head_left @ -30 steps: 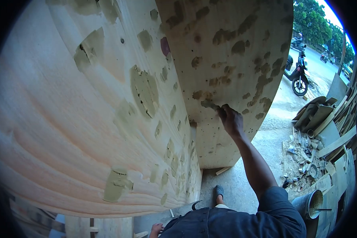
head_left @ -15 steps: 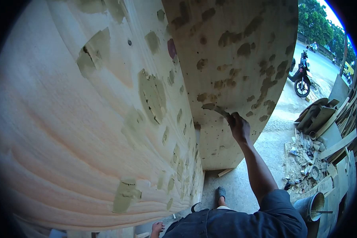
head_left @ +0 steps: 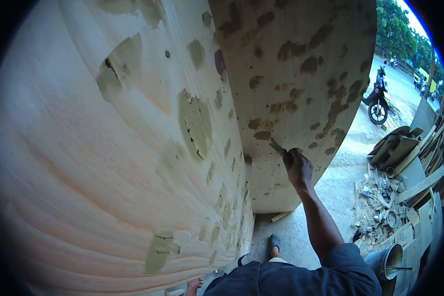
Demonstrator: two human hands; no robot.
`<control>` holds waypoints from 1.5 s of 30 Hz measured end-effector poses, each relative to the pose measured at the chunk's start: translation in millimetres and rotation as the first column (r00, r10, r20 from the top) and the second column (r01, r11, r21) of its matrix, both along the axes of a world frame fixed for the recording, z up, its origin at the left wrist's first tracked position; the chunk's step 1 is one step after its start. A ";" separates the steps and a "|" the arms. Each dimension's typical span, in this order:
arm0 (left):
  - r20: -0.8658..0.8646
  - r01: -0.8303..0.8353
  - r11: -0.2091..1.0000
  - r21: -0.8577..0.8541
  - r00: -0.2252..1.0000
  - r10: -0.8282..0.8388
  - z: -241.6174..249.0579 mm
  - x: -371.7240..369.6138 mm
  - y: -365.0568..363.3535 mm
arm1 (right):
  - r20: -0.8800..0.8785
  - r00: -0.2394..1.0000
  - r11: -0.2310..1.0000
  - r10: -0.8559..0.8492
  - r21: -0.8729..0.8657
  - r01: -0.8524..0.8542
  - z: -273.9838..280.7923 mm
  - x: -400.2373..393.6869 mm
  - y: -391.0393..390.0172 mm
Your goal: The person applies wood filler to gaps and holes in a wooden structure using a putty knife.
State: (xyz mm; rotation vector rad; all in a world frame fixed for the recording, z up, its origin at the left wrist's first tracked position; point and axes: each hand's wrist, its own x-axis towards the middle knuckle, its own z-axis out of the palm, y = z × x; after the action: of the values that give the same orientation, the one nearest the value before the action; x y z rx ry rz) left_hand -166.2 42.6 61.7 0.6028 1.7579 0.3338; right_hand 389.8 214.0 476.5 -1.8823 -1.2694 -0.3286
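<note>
The largest thing is the pale wooden panel (head_left: 84, 163), filling the left side, its grain dotted with greenish filler patches (head_left: 195, 123). A shaded, curved-edged panel (head_left: 276, 172) meets it at an angle, so both faces seem within arm's reach from where the person stands. Scrap boards (head_left: 424, 163) lean in a heap at the far right; below them a metal bucket (head_left: 382, 261) sits tilted, a thin rod poking from its mouth, perhaps for easy grabbing.

The right hand (head_left: 299, 168) is closed around the handle of a small scraper (head_left: 277, 146), fingers curled in tight. The blade points up and away toward the shaded panel, its tip just beside a dark patch (head_left: 262, 134); that angle probably lets the edge lie nearly flat. Whether it touches the wood, I cannot tell. The left hand (head_left: 195, 284) hangs low near the pale panel's bottom edge, too small to tell how open it is or whether it holds anything.
</note>
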 end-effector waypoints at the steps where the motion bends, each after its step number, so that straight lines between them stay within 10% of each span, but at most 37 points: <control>1: 0.004 0.034 0.999 -0.025 0.999 -0.034 -3.3 1.8 -0.8 | -0.002 1.000 0.999 -0.018 -0.045 0.018 6.3 -3.7 -1.5; 12: -0.070 0.230 0.953 -0.198 0.966 -0.248 -6.8 0.7 16.0 | 0.168 0.976 0.989 0.138 0.023 -0.143 46.7 29.3 11.1; 21: 0.045 0.166 0.970 0.179 0.983 -0.177 -23.2 23.4 16.6 | 0.103 0.989 0.989 0.102 0.098 -0.112 34.0 2.4 -8.1; 26: 0.001 0.202 0.971 -0.124 0.979 -0.203 -27.6 4.9 7.8 | 0.082 0.991 0.990 0.109 0.076 -0.116 34.2 19.1 16.4; 33: -0.016 0.121 0.992 -0.038 0.993 -0.121 -12.9 -0.6 -9.5 | 0.039 0.998 0.984 0.049 0.168 -0.055 11.6 -15.0 1.0; 35: -0.123 0.312 0.943 -0.114 0.938 -0.325 37.4 18.5 -8.9 | 0.065 0.996 0.993 0.060 0.102 -0.066 20.8 -20.4 16.4; 38: -0.226 0.697 0.717 0.025 0.702 -0.675 -75.8 -32.0 -0.1 | 0.115 0.988 0.992 0.104 0.057 -0.111 30.6 2.2 23.4; 41: 0.075 0.051 0.999 0.007 0.996 -0.051 -50.6 -12.6 8.1 | 0.092 0.996 0.997 -0.005 0.071 -0.002 22.4 33.9 12.0; 45: 0.057 0.018 1.000 0.003 0.998 -0.018 -32.4 -2.7 1.6 | 0.035 0.999 0.998 -0.006 0.069 0.003 20.0 21.9 -9.9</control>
State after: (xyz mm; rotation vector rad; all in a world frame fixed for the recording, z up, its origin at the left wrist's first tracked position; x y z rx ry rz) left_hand -168.9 44.2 29.3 0.6050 1.6971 0.3376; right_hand 411.7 204.1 496.5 -1.8283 -1.2613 -0.4051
